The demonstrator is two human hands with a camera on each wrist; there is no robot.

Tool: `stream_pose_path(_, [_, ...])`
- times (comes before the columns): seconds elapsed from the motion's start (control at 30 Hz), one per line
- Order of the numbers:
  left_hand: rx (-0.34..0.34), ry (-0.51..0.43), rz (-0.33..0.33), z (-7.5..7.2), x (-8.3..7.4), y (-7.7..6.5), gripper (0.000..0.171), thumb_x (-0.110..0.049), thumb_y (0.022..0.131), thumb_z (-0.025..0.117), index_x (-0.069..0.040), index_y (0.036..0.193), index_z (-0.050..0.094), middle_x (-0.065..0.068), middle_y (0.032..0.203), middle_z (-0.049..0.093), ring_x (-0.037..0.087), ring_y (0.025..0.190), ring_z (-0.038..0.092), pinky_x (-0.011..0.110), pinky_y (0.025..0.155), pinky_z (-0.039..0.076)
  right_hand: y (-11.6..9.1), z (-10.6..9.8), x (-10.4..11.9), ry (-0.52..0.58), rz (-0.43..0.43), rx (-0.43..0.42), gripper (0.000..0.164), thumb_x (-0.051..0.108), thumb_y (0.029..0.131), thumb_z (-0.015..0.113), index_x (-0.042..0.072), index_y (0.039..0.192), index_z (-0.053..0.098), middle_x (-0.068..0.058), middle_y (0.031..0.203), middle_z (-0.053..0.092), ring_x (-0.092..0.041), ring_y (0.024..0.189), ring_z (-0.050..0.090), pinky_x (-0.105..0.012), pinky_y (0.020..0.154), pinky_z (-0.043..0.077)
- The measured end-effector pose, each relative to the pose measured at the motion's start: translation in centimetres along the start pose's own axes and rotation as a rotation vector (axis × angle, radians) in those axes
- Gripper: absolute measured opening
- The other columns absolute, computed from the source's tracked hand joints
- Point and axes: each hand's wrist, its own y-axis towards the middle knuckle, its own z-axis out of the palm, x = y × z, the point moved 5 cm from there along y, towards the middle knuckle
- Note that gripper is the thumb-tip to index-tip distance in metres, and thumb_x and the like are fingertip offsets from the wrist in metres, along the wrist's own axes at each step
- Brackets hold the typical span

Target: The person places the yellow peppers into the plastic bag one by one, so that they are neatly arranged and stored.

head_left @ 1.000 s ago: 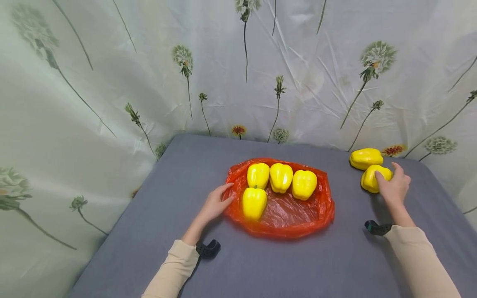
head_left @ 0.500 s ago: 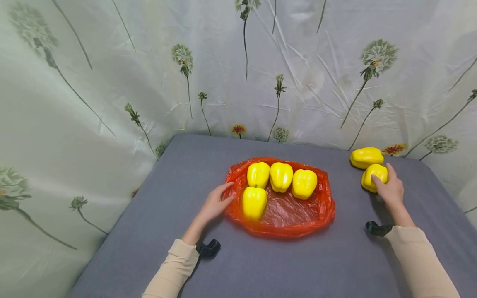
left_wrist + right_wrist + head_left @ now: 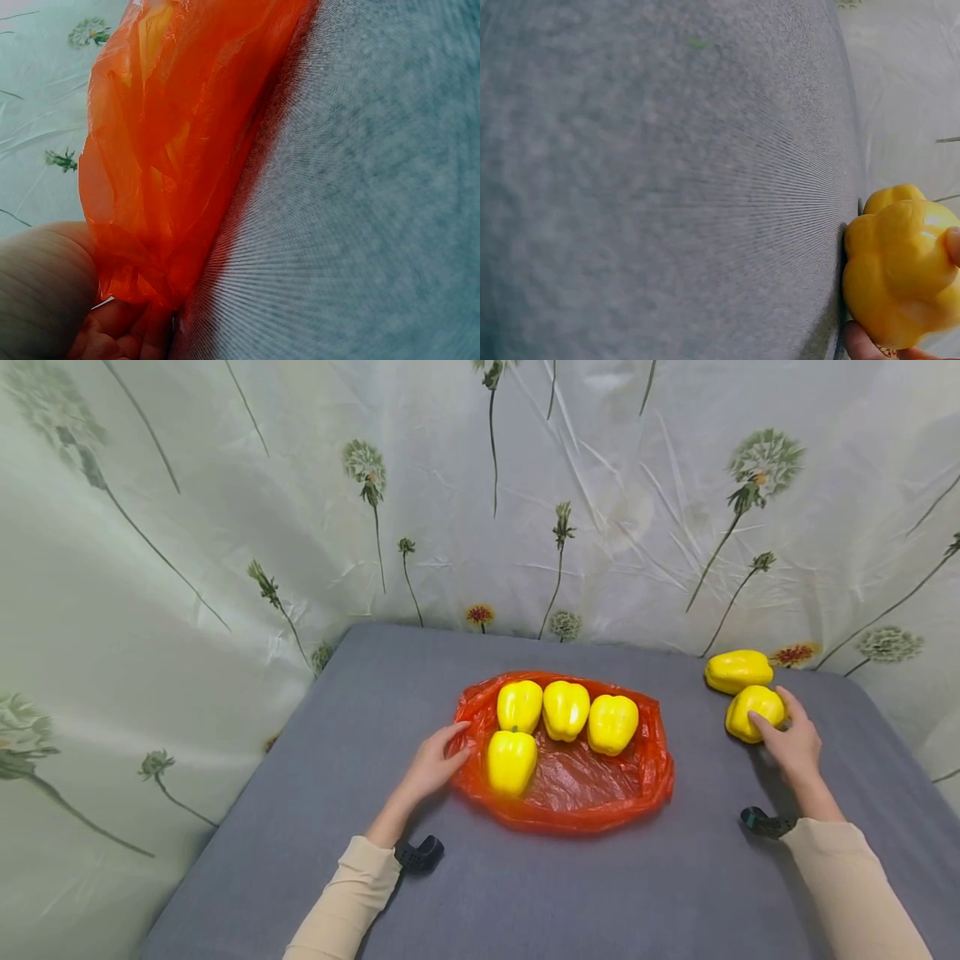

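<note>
In the head view, a red plastic bag (image 3: 577, 825) lies spread open on the grey surface, with several yellow bell peppers (image 3: 566, 711) inside. My left hand (image 3: 431, 766) holds the bag's left side; in the left wrist view the thumb and curled fingers meet the bunched orange-red plastic (image 3: 165, 187). Far to the right, my right hand (image 3: 797, 745) grips a yellow bell pepper (image 3: 752, 714), thumb on its near side and fingers behind. That pepper (image 3: 900, 270) still sits on the surface in the right wrist view. Just behind it another yellow pepper (image 3: 738, 672) lies on its side.
A grey cloth-covered table (image 3: 570, 893) carries everything. Behind and to the left hangs a pale curtain (image 3: 600, 485) printed with dandelions, meeting the table's back edge near the two right-hand peppers. Both wrists wear black camera mounts (image 3: 420, 855).
My right hand has shifted slightly around the front pepper, which stays nearly in place. The left hand keeps its place at the bag. The whole head view has moved up a little.
</note>
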Motion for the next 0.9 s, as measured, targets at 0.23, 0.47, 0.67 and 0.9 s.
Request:
stream_pose_path(0.23, [-0.008, 0.009, 0.008, 0.0, 0.1, 0.2, 0.048, -0.019, 0.090, 0.058, -0.012, 0.137, 0.047, 0.015, 0.138, 0.051, 0.033, 0.128, 0.047, 0.051, 0.107, 0.038, -0.2, -0.1, 0.0, 0.025, 0.000, -0.038, 0.066, 0.032, 0.095, 0.046, 0.010, 0.150, 0.017, -0.024, 0.155, 0.015, -0.048, 0.140, 0.017, -0.065, 0.110, 0.019])
stream_pose_path(0.47, [-0.006, 0.006, 0.010, 0.1, 0.3, 0.2, 0.049, -0.018, 0.090, 0.058, -0.011, 0.137, 0.047, 0.016, 0.137, 0.052, 0.033, 0.127, 0.048, 0.051, 0.106, 0.040, -0.7, 0.1, 0.2, 0.038, -0.007, -0.037, 0.066, 0.032, 0.095, 0.047, 0.011, 0.150, 0.018, -0.023, 0.156, 0.016, -0.047, 0.140, 0.019, -0.064, 0.110, 0.022])
stream_pose_path(0.67, [-0.001, 0.000, 0.016, 0.0, 0.1, 0.2, 0.049, -0.019, 0.091, 0.058, -0.011, 0.137, 0.047, 0.015, 0.137, 0.052, 0.033, 0.126, 0.049, 0.050, 0.106, 0.040, -1.3, 0.0, 0.6, 0.050, -0.026, -0.038, 0.066, 0.033, 0.095, 0.047, 0.013, 0.150, 0.018, -0.021, 0.156, 0.016, -0.047, 0.139, 0.021, -0.063, 0.108, 0.025])
stream_pose_path(0.9, [0.005, 0.001, 0.011, 0.0, 0.1, 0.3, 0.048, -0.019, 0.090, 0.058, -0.011, 0.137, 0.048, 0.015, 0.137, 0.052, 0.034, 0.127, 0.048, 0.051, 0.106, 0.040, -2.4, -0.2, 1.4, 0.005, -0.051, -0.066, 0.064, 0.035, 0.093, 0.050, 0.018, 0.149, 0.024, -0.016, 0.154, 0.025, -0.018, 0.104, 0.054, -0.022, 0.086, 0.048])
